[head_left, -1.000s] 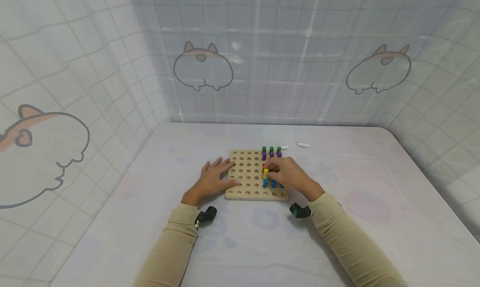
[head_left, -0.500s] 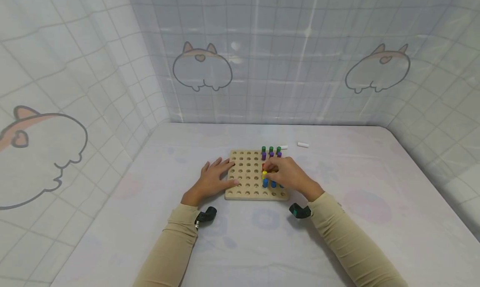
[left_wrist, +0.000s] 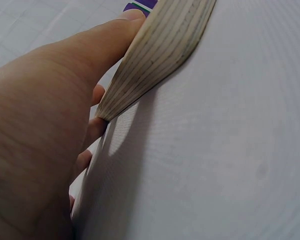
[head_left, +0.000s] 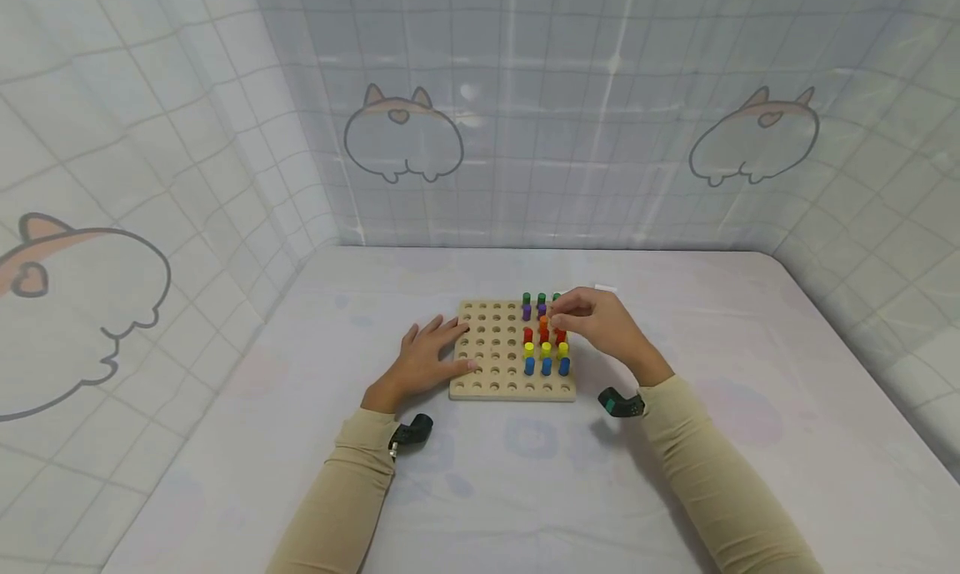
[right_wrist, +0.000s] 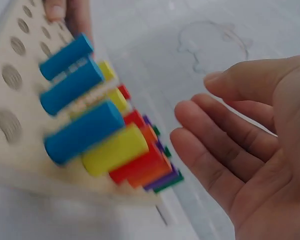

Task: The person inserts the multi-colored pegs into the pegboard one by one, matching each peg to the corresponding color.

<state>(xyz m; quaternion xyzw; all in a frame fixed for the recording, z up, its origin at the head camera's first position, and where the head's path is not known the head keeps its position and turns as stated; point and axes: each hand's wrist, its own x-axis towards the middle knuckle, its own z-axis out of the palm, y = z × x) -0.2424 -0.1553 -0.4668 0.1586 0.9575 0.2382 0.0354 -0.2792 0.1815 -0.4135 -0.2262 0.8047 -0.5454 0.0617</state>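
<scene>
A pale wooden pegboard point(head_left: 480, 378) lies on the table, with upright coloured pegs in its right-hand columns. The rows run from blue pegs point(head_left: 547, 366) nearest me through yellow pegs point(head_left: 546, 351), red pegs point(head_left: 528, 336) and orange peg point(head_left: 543, 323) to purple pegs point(head_left: 527, 312) and green pegs point(head_left: 527, 298) at the far end. My left hand point(head_left: 426, 359) rests along the board's left edge, fingers spread and thumb on top. Beside the pegs hovers my right hand point(head_left: 598, 322), fingers loosely bent. In the right wrist view nothing shows between thumb and fingers.
A small white stick point(head_left: 606, 288) lies behind the board on the white tablecloth point(head_left: 510, 491). Tiled-pattern curtains point(head_left: 540, 174) enclose the table at the back and sides. Dark wrist devices point(head_left: 621, 403) sit at both cuffs.
My right hand has let go of a yellow peg, now seated in the board, and moved up and right, uncovering the red and yellow rows. My left hand has stayed put.
</scene>
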